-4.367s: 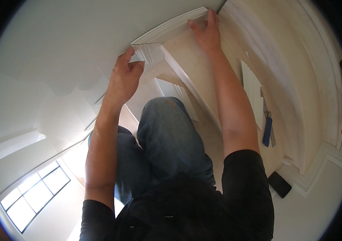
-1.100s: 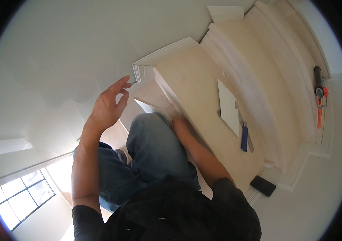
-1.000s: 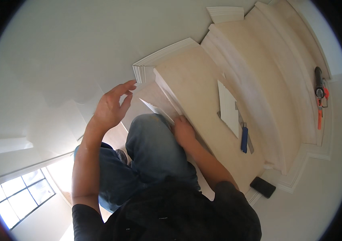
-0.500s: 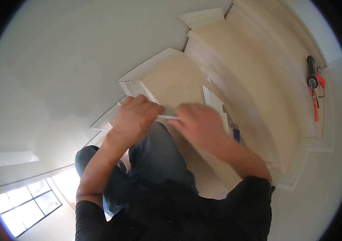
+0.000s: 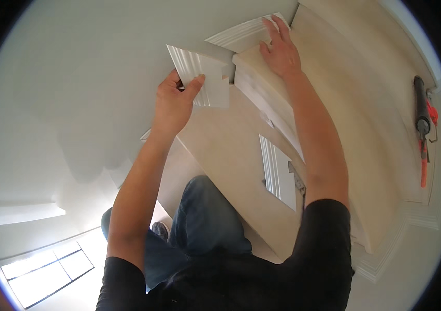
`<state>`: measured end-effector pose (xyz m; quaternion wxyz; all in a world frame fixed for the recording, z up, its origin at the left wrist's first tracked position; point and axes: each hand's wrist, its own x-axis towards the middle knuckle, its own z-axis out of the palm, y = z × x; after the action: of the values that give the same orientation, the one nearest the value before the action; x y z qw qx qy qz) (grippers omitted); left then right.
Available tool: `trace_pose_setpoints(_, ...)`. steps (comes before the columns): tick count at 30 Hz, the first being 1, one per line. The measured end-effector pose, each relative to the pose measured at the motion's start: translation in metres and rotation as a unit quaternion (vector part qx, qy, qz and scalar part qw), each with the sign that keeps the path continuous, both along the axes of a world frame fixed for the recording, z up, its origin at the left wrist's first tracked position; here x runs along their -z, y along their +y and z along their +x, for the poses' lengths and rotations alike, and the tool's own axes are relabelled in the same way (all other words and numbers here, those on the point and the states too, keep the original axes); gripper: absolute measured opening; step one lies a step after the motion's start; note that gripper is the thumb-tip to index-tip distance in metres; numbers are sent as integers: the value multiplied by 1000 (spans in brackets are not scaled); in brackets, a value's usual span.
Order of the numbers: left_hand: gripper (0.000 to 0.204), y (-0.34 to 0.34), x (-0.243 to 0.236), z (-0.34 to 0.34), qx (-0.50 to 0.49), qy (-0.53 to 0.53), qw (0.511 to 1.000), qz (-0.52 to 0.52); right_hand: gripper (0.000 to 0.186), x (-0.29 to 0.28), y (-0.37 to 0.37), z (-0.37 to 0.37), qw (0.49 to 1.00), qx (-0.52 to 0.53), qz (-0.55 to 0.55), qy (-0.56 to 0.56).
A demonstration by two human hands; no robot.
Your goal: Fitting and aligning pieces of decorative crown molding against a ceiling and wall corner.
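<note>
My left hand (image 5: 175,101) pinches a short cut piece of white baseboard moulding (image 5: 214,83), thumb on its face, ridged edge to the left. It is held up near the wall, above the lower stair tread, and has a small notch at its right side. Farther up, my right hand (image 5: 283,54) is open, fingers spread, with its fingertips on a second white baseboard piece (image 5: 241,34) standing against the wall on the upper step. A third moulding piece (image 5: 278,171) lies on the lower tread (image 5: 225,140), with a partly hidden metal tool (image 5: 298,181) beside it.
A black caulking gun (image 5: 421,119) with orange parts lies at the far right of the upper stair tread (image 5: 355,119). The grey-white wall (image 5: 91,78) runs along the left. My bent knee (image 5: 207,207) is below the lower tread's edge. A bright window (image 5: 49,272) shows lower left.
Both hands were together over my knee on a thin white piece. Now my left hand has raised a moulding piece toward the wall, and my right hand has reached up to the upper baseboard piece.
</note>
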<state>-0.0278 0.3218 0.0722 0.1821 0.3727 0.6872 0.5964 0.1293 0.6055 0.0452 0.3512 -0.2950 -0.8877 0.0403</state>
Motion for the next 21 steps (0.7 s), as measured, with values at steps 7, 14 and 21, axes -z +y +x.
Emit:
trace_pose_setpoints(7, 35, 42, 28, 14, -38, 109, 992, -52, 65, -23, -10, -1, 990, -109, -8, -92)
trace_pose_setpoints(14, 35, 59, 51, 12, -70, 128, 987, -75, 45, -29, -4, -4, 990, -111, 86, -27)
trace_pose_setpoints(21, 36, 70, 48, 22, -60, 134, 983, -109, 32, -34, -2, 1, 1000, -10, -5, 12)
